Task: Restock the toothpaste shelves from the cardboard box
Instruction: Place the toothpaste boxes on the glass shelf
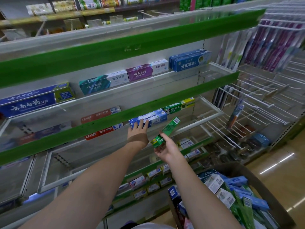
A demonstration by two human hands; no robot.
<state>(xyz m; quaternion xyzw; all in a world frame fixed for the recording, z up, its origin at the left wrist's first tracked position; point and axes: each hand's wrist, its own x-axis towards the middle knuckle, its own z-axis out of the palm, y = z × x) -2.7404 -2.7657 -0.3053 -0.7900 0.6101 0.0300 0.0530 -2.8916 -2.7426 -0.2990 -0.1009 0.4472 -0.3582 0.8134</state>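
Green toothpaste box [166, 131] held in right hand [165, 150], tilted.

Bright green strips [115, 52] front the pale grey shelves [99, 35]. On the upper shelf sit a deep blue carton with white script [28, 104], a teal-and-white carton [104, 83], a purple-and-white carton [146, 71] and mid-blue cartons [189, 61]. Below lie red-and-white cartons [102, 131], a blue-and-white carton [153, 119] and a green Darlie carton [179, 105]. The right hand [166, 149] holds a green carton with a white barcode patch [168, 129]. A brown band [138, 139] circles the left wrist. The brown cardboard box [257, 179] holds blue, green and white cartons. The floor [280, 162] is glossy tan
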